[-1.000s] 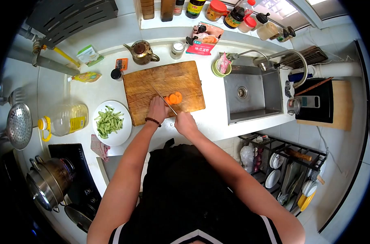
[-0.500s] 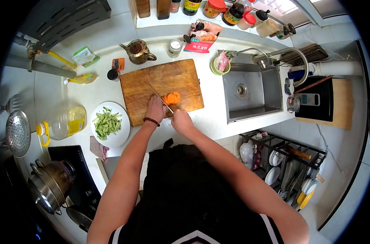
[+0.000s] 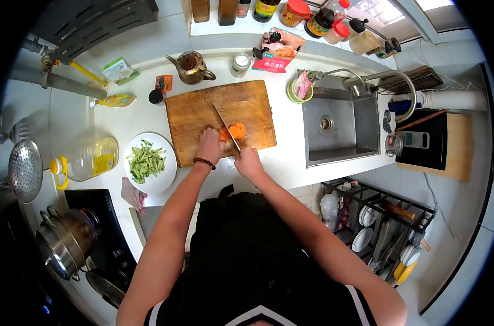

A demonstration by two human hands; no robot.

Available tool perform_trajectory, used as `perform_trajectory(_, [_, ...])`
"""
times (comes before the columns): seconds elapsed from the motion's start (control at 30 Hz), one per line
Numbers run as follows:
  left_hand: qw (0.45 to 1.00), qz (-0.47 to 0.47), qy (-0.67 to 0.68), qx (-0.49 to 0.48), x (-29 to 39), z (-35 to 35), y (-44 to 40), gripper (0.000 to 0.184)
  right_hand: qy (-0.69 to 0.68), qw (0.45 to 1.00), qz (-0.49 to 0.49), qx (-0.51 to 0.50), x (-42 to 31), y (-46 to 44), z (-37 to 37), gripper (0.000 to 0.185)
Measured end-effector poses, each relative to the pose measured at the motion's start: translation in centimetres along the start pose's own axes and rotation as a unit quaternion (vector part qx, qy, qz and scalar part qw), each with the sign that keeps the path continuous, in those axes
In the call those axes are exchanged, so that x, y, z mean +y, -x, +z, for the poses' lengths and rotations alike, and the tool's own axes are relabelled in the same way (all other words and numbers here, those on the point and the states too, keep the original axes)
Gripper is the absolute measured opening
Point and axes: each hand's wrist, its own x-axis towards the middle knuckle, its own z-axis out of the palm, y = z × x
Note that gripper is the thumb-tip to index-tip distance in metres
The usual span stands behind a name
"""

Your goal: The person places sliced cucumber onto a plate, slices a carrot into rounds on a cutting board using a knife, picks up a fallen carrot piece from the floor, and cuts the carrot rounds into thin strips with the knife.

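A wooden cutting board lies on the counter with orange carrot slices near its lower right part. My right hand grips the handle of a kitchen knife, whose blade slants up and left across the carrot pieces. Just left of the blade, my left hand presses down on the board, its fingers together against the carrot. How much carrot lies under those fingers is hidden. A beaded bracelet circles my left wrist.
Left of the board sits a white plate of cut green vegetable strips. A teapot, a jar and a small dark-lidded jar stand behind and beside it. The sink is to the right, the stove lower left.
The knife has shifted right, away from my left fingers, and its blade now crosses the carrot slices. My left hand stays by the carrot. The whole view has shifted slightly.
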Motion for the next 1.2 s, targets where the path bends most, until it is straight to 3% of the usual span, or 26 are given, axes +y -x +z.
perform_trajectory(0.27, [0.998,0.041,-0.017,0.046,-0.1,0.5,0.0,0.021,-0.013,1.000,-0.002,0.017,-0.9,1.5,0.1,0.017])
perform_trajectory(0.4, [1.000,0.028,-0.007,0.010,-0.2,0.1,0.0,0.021,0.006,1.000,-0.007,0.011,-0.8,1.4,0.4,0.016])
perform_trajectory(0.7, [0.998,0.029,0.005,0.051,-1.5,2.0,0.5,0.024,0.054,0.998,-0.029,-0.019,-0.4,-0.1,1.1,0.013])
perform_trajectory(0.97, [0.996,-0.070,0.026,-0.043,0.2,0.2,-0.3,0.024,0.041,0.998,-0.039,-0.017,0.8,-3.7,2.9,0.015])
perform_trajectory(1.03, [0.999,-0.019,0.012,0.044,-0.2,0.4,0.0,0.022,0.042,0.998,-0.049,-0.023,1.1,-3.9,3.0,0.015])
perform_trajectory(1.17, [0.998,-0.054,-0.016,0.010,-0.4,-0.7,0.1,0.021,0.012,0.999,-0.051,0.009,1.7,-3.6,2.7,0.018])
perform_trajectory(1.2, [0.997,-0.073,-0.006,0.002,-0.1,-0.9,0.0,0.021,0.017,1.000,-0.011,-0.006,1.9,-3.2,2.4,0.019])
